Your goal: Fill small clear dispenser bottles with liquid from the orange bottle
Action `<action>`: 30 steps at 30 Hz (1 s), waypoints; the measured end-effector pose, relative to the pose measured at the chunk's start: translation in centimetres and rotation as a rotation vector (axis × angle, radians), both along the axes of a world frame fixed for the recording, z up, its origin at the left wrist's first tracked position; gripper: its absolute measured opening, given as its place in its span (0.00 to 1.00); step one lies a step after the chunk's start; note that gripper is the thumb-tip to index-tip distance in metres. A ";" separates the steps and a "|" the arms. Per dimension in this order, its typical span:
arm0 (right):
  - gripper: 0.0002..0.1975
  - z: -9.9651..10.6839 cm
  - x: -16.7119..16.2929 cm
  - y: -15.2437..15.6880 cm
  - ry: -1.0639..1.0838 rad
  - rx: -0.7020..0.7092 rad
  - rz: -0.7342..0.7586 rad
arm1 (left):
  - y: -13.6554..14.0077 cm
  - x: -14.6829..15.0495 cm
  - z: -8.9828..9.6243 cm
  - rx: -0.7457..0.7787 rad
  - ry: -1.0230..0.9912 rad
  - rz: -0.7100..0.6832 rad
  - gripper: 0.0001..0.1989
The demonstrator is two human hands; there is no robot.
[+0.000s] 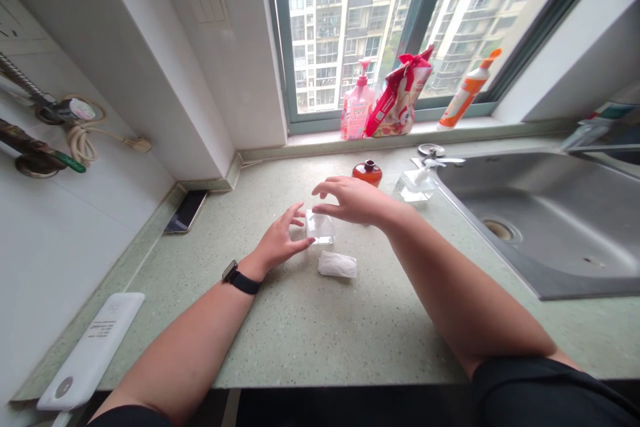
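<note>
A clear, squarish container (324, 229) stands on the speckled green counter, its top partly covered by my right hand. My left hand (280, 239) is at its left side, fingers spread and thumb near its front face; I cannot tell whether they touch. Over the container's top hovers my right hand (350, 200), with fingers and thumb apart and nothing visible between them. In front of the container lies a folded white tissue (338, 265). An amber bottle (367, 175) with an uncovered neck is behind my right hand. Farther right stands a clear pump bottle (416, 185).
A steel sink (543, 213) is set in at the right. On the windowsill are a pink pump bottle (358, 110), a red bag (400, 103) and an orange-white bottle (467, 95). A phone (186, 212) and a white power bank (95, 350) lie left.
</note>
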State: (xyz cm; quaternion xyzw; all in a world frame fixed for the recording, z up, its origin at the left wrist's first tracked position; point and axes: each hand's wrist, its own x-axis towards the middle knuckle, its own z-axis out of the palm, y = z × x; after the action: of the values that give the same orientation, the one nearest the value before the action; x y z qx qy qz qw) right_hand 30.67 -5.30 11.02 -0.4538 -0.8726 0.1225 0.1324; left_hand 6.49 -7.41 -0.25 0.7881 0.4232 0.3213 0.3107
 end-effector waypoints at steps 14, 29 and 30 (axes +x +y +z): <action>0.23 -0.6 0.9 0.6 0.018 -0.086 0.116 | 0.0 0.0 0.1 -0.004 0.003 -0.003 0.43; 0.09 -1.6 0.0 1.1 -0.013 -0.057 0.112 | -0.1 0.1 0.1 0.029 -0.004 0.005 0.42; 0.11 -1.6 0.1 1.1 0.009 -0.068 0.133 | -0.1 0.1 0.1 0.027 -0.007 0.002 0.41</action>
State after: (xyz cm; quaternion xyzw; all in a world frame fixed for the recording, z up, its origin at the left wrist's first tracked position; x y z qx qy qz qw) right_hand 30.74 -4.15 9.38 -0.3985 -0.8956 0.1627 0.1125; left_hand 6.56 -7.53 -0.15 0.7907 0.4187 0.3299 0.3012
